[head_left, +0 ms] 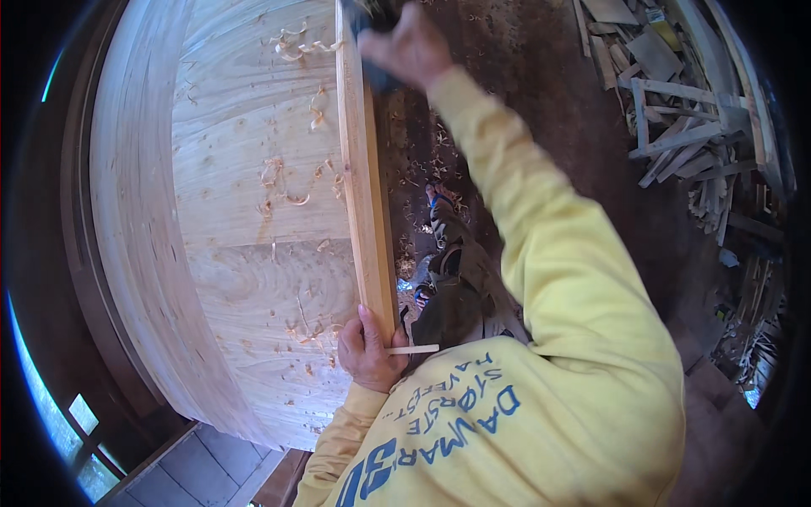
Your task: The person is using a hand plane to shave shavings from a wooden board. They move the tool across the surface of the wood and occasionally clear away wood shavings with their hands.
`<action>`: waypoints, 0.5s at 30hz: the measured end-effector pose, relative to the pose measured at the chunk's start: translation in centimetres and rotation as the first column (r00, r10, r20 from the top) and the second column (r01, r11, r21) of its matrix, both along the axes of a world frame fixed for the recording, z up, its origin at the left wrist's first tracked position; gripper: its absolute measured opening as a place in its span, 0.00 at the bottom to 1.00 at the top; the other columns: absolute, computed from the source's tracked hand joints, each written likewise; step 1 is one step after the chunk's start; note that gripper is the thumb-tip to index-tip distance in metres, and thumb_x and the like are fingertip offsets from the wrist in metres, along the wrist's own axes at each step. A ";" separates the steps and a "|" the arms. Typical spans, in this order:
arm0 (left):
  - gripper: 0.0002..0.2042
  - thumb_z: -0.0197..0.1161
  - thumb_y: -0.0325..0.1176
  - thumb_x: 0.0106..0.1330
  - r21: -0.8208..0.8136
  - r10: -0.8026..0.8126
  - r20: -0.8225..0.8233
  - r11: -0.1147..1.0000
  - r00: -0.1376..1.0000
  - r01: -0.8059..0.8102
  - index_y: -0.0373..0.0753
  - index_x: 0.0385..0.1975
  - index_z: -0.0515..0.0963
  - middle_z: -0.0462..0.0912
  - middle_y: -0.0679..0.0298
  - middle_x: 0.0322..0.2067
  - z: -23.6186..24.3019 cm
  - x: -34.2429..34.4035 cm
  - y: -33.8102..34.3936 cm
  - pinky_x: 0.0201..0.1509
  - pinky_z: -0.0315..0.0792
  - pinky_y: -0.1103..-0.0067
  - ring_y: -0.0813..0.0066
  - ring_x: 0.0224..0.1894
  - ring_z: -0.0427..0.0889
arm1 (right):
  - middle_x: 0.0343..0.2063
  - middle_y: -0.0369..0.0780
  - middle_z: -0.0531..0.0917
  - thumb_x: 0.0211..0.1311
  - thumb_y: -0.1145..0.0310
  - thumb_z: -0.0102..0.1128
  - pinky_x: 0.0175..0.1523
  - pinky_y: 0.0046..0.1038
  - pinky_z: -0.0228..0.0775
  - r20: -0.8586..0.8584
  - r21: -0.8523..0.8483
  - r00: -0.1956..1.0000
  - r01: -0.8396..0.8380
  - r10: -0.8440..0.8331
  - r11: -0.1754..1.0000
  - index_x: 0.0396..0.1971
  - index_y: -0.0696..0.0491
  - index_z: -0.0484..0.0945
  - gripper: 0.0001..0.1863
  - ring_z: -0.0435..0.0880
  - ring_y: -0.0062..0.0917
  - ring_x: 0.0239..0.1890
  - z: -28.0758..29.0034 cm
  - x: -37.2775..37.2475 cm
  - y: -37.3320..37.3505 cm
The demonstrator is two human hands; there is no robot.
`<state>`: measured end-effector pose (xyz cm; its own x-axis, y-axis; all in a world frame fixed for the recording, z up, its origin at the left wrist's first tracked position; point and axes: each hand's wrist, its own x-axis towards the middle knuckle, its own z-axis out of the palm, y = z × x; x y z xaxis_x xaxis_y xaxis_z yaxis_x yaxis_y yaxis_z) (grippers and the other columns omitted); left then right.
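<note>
Two hands work along one squared timber batten [361, 203]. The left hand [370, 351] has its grip closed around the near end, thumb laid on top and fingers folded against the side, presumably to steady the piece. A thin wooden strip [414, 349] juts out to the right beside that hand; whether the fingers pinch it or merely rest against it, I cannot tell.

At the far end, the right hand [410, 51] is stretched out on a dark tool [378, 21], perhaps a plane. Thumb and fingers spread partly over it, but blur and the upper picture edge hide how tightly this grip is shut.

The batten lies lengthwise along the right edge of the wood-grained tabletop [245, 135], likely so the standing person can reach its whole length from beside it. Curled shavings [291, 46] lie scattered over the surface, the sort a blade peels off wood. Beyond the edge, a sandalled foot [438, 198] stands on the brown floor [541, 34], and a heap of scrap wood [676, 110] sits well apart at the upper right.
</note>
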<state>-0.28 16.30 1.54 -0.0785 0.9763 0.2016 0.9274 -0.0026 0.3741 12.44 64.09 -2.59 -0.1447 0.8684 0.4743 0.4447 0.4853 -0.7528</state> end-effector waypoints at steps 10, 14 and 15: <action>0.43 0.78 0.41 0.60 0.005 0.004 0.006 1.000 1.000 -0.004 0.31 0.75 0.69 0.78 0.51 0.46 0.5 -0.2 0.0 0.40 0.78 0.61 0.51 0.41 0.82 | 0.39 0.55 0.82 0.50 0.54 0.78 0.47 0.47 0.81 0.013 -0.347 1.000 -0.009 0.015 0.938 0.51 0.63 0.72 0.37 0.86 0.52 0.38 2.0 1.1 -25.8; 0.42 0.77 0.39 0.59 0.005 -0.004 0.010 1.000 1.000 0.004 0.30 0.74 0.70 0.78 0.50 0.47 0.4 -0.1 -0.3 0.39 0.78 0.61 0.51 0.41 0.82 | 0.38 0.57 0.86 0.55 0.47 0.77 0.42 0.48 0.82 0.075 -0.267 0.995 0.079 -0.061 0.961 0.50 0.64 0.73 0.37 0.88 0.53 0.35 4.0 -1.3 -3.4; 0.42 0.77 0.39 0.59 0.004 0.005 -0.003 1.000 1.000 -0.005 0.30 0.74 0.70 0.78 0.50 0.47 0.5 -0.2 -0.5 0.39 0.78 0.61 0.51 0.41 0.82 | 0.33 0.61 0.90 0.50 0.45 0.75 0.44 0.44 0.84 0.111 -0.379 0.984 0.174 -0.142 0.909 0.33 0.67 0.86 0.34 0.94 0.48 0.40 5.9 -2.0 1.8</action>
